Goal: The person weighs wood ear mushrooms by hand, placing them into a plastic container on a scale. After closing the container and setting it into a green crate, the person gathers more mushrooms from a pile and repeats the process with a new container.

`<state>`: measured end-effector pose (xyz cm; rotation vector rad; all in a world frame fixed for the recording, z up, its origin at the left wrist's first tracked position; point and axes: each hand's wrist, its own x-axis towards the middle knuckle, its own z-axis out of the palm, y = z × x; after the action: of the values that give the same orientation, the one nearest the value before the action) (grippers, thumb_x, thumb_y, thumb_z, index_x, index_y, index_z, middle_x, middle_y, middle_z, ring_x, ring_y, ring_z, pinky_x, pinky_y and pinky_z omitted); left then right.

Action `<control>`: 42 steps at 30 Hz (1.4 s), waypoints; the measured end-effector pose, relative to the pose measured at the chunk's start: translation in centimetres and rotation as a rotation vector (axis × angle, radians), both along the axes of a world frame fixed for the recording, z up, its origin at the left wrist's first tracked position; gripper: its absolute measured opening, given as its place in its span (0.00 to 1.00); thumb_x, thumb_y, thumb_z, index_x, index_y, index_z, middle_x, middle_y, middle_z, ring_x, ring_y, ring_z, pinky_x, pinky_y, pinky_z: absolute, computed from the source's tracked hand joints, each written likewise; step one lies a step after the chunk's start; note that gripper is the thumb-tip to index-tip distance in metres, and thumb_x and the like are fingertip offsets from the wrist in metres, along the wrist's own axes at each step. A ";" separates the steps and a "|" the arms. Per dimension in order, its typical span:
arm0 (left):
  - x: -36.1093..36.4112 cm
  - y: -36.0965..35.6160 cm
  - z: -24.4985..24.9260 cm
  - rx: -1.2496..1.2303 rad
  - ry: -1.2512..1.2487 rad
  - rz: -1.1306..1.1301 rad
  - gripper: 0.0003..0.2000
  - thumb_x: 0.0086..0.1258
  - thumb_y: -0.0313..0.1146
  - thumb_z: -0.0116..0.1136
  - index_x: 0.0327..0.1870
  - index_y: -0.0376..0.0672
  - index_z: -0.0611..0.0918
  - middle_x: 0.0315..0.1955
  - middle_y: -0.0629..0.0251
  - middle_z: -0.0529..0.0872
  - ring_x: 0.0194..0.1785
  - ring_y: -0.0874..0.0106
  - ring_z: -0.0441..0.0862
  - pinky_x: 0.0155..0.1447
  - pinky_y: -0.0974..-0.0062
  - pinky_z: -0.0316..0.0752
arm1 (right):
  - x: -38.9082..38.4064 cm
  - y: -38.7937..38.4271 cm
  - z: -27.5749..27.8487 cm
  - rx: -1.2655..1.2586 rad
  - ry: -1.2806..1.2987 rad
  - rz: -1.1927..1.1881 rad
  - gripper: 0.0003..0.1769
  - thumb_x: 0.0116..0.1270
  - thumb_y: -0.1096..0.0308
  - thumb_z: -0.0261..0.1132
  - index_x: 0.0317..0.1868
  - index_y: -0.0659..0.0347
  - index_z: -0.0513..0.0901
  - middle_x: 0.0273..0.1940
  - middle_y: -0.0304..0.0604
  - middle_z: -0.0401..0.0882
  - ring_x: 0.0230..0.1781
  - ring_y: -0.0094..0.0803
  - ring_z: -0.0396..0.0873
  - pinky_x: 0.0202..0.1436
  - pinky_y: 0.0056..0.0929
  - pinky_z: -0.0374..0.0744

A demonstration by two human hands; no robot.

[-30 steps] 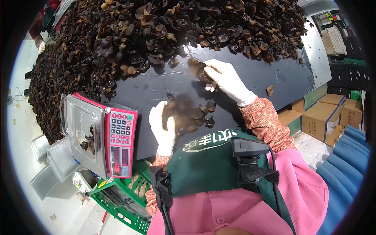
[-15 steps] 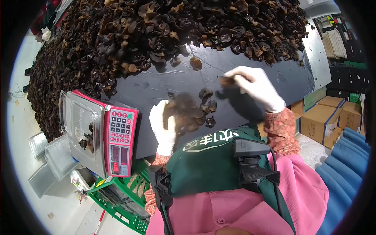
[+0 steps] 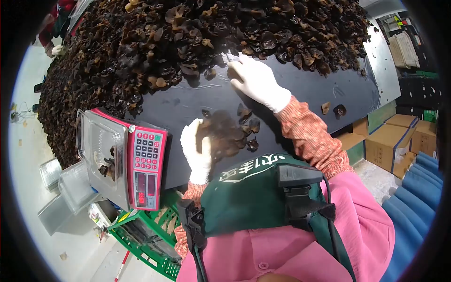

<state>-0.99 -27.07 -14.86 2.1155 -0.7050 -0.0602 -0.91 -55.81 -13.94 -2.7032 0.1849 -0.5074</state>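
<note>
Right hand reached back, spread open, touching the mushroom heap.

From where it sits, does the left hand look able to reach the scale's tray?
Likely yes: the left hand rests against a small wood ear pile right beside the scale, with only bare dark tabletop between them. Nothing blocks the tray.

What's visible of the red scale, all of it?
The red scale has a red plastic body with a keypad of pale and red keys and a lit red-digit display, too blurred to read. A clear plastic tray lies on its top, holding a few dark fungus pieces. It sits at the edge of the black table, beside the left hand, not touching it.
</note>
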 end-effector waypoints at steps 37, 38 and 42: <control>0.0 0.1 -0.2 -0.027 -0.003 -0.018 0.22 0.82 0.36 0.52 0.71 0.35 0.78 0.63 0.55 0.85 0.69 0.58 0.77 0.80 0.59 0.62 | -20.5 -13.2 1.1 -0.528 0.146 -0.760 0.31 0.71 0.52 0.65 0.70 0.57 0.78 0.75 0.56 0.71 0.79 0.56 0.63 0.77 0.69 0.58; 0.0 0.0 -0.1 -0.037 0.008 -0.020 0.22 0.82 0.36 0.52 0.71 0.35 0.78 0.63 0.55 0.85 0.69 0.59 0.77 0.79 0.60 0.63 | -17.4 -13.2 0.8 -0.524 0.065 -0.712 0.31 0.71 0.52 0.65 0.70 0.56 0.78 0.76 0.56 0.70 0.78 0.56 0.63 0.76 0.68 0.59; -0.3 -0.1 0.1 -0.042 0.035 0.000 0.22 0.82 0.36 0.52 0.71 0.34 0.78 0.63 0.54 0.85 0.68 0.60 0.78 0.76 0.62 0.67 | -5.8 -12.4 -1.9 -0.245 -0.206 -0.663 0.34 0.68 0.48 0.67 0.71 0.55 0.77 0.75 0.60 0.68 0.73 0.60 0.67 0.73 0.63 0.66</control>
<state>-1.29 -27.18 -14.73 2.0689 -0.6797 -0.0819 -6.74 -68.22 -15.80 -2.7496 1.0369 -1.0465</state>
